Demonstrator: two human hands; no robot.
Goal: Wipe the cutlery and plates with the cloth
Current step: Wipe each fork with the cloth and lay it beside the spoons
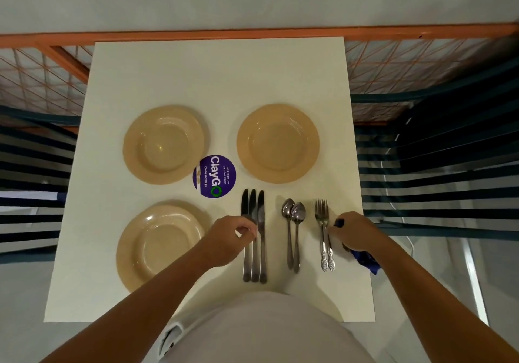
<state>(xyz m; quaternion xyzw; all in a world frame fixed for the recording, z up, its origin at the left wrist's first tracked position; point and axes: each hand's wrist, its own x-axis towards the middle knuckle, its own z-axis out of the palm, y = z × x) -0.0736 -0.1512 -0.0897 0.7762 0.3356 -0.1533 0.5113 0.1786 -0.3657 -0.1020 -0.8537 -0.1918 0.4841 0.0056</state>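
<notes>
Three tan plates lie on the white table [219,81]: one far left [164,144], one far right [278,143], one near left [160,243]. Three knives [254,211] lie side by side in the middle, two spoons [293,216] to their right, then forks [322,213]. My left hand [230,239] hovers over the leftmost knife's handle with fingers curled, touching it. My right hand [356,232] is shut on a dark blue cloth [365,260] just right of the forks, its fingertips at the fork handles.
A round purple "ClayGO" sticker [214,176] sits on the table between the plates. Orange mesh railing [42,62] runs behind and left of the table; dark slatted seating [435,166] flanks the right side. My torso is against the near edge.
</notes>
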